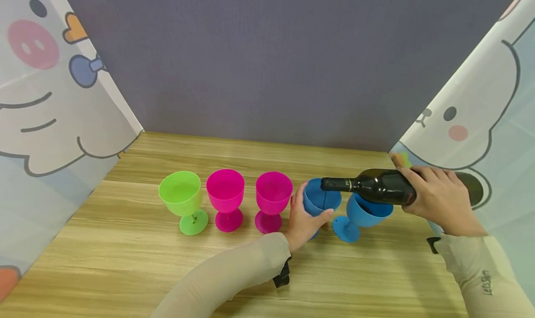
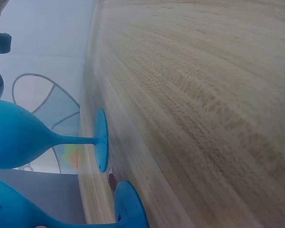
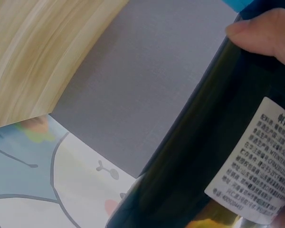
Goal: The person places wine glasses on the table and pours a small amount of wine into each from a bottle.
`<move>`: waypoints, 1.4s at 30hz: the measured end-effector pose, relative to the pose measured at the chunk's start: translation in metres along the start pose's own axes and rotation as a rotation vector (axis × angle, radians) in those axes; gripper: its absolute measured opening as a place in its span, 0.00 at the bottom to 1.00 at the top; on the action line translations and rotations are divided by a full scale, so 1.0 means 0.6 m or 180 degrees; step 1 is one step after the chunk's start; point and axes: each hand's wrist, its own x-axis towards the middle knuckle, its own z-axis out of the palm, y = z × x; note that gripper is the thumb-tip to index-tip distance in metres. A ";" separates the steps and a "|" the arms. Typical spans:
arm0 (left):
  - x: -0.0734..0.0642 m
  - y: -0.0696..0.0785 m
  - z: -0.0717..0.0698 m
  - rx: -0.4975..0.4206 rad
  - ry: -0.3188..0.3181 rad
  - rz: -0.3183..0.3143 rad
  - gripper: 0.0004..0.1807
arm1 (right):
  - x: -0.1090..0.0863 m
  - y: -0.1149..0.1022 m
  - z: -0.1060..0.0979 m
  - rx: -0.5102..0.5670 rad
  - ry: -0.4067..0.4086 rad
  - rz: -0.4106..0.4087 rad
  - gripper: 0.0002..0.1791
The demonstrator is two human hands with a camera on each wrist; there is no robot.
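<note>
My left hand [image 1: 302, 223] holds a blue goblet [image 1: 314, 195] around its bowl, thumb on the near side. My right hand [image 1: 443, 195] grips a dark wine bottle [image 1: 380, 184] by its body, tilted almost level. The bottle's mouth lies over the held goblet, and a thin dark stream runs down into it. A second blue goblet [image 1: 360, 216] stands just right, partly beneath the bottle, with dark liquid inside. In the left wrist view both blue goblets show their stems and round feet. A printed white label [image 3: 256, 166] is on the bottle in the right wrist view.
Left of the held goblet stand two magenta goblets [image 1: 274, 192] and a lime green goblet [image 1: 180, 195], in a row on the wooden table [image 1: 125, 253]. A small dark red spot [image 2: 112, 181] lies by the blue goblets' feet. A grey panel [image 1: 267, 67] rises behind.
</note>
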 end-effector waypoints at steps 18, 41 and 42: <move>0.002 -0.002 -0.002 -0.0042 -0.0039 0.0001 0.47 | 0.005 0.003 0.006 0.0004 0.0001 -0.0067 0.36; -0.001 0.002 -0.002 -0.0003 -0.0052 -0.0003 0.47 | 0.001 0.003 -0.002 -0.0019 0.0053 -0.0030 0.35; -0.001 0.002 -0.002 -0.0005 -0.0048 -0.0018 0.47 | 0.001 0.004 -0.002 -0.0009 0.0037 -0.0029 0.35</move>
